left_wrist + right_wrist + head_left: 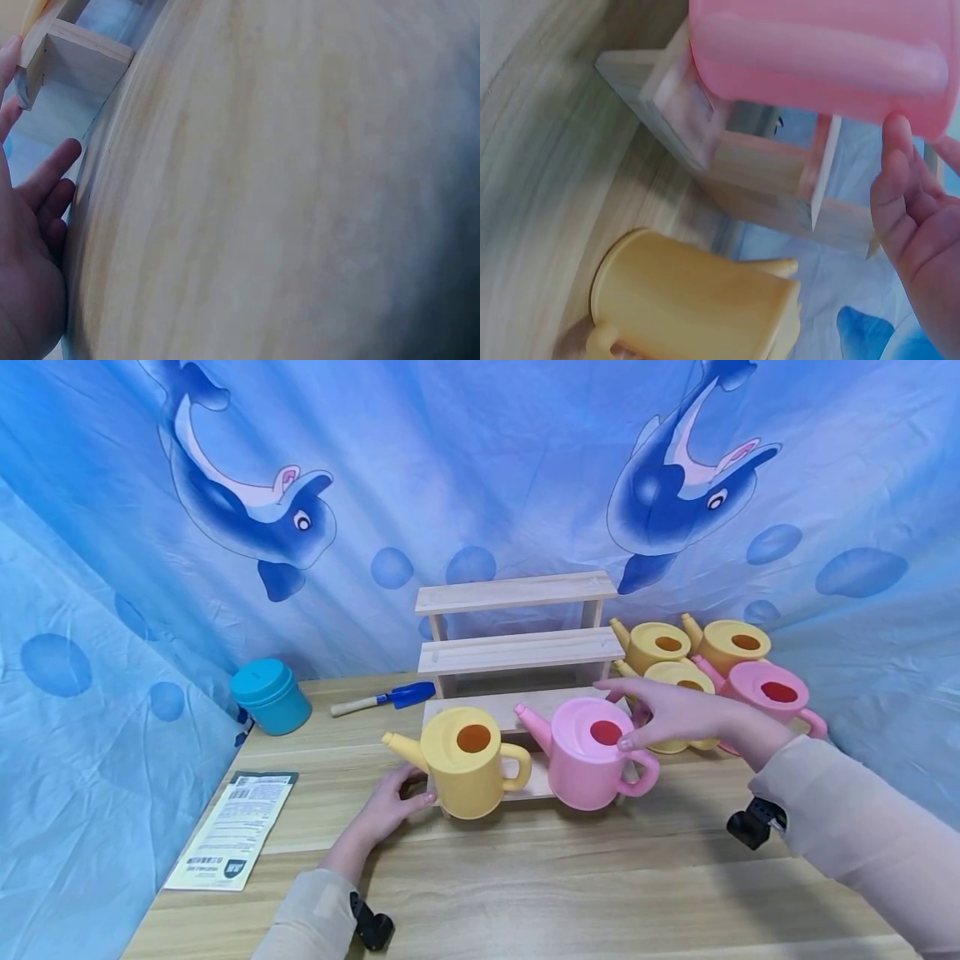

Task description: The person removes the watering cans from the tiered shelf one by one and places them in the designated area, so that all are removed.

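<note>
So far, yellow can and pink can sit on bottom shelf, lower centre; four cans seemingly left, frame right. Our right hand pinches pink can; left hand, shelf end.

Fingers touch pink can | wooden rack | yellow can nearby

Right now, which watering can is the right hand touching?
The pink can at the bottom shelf; the other pink one stands farther right, others are yellow.
</note>
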{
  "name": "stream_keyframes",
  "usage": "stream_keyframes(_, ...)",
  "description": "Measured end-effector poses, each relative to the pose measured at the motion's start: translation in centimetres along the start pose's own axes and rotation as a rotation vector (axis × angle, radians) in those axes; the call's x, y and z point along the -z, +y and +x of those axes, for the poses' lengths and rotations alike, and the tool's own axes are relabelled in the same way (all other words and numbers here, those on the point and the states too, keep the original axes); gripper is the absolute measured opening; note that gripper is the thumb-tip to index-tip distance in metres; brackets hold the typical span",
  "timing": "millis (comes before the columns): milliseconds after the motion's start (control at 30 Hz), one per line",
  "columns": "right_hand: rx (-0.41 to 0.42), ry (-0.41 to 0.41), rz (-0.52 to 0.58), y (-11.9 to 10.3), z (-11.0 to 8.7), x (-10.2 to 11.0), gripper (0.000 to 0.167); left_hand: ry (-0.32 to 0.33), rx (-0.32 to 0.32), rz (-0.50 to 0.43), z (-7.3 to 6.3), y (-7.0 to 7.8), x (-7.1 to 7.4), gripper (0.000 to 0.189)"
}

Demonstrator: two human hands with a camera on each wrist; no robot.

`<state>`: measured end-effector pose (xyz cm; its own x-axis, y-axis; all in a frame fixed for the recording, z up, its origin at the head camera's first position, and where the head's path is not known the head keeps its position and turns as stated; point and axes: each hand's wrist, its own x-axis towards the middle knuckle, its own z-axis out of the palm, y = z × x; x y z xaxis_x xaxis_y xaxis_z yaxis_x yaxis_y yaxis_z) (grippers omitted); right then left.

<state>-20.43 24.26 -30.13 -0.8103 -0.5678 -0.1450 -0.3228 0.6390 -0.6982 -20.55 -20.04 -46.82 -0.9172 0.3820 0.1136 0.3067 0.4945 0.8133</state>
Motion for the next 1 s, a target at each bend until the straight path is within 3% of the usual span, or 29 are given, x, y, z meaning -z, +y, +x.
stream_keyframes(133,-0.015,-0.025,0.068,-0.1,0.1,-0.8,0.098,-0.001,-0.007,0.001,0.1,0.0,0.0,0.045)
stream_keyframes(300,-0.058,-0.026,0.076,-0.3,0.2,-1.5,0.105,0.0,-0.004,-0.002,0.1,0.0,0.0,0.046)
stream_keyframes(667,-0.064,-0.036,0.067,-0.2,-0.1,-1.7,0.099,0.004,0.013,-0.004,0.0,0.3,0.0,0.046)
stream_keyframes(1000,-0.066,-0.072,0.122,1.3,-1.9,-0.6,0.1,0.009,0.029,-0.001,-0.1,0.3,0.0,0.046)
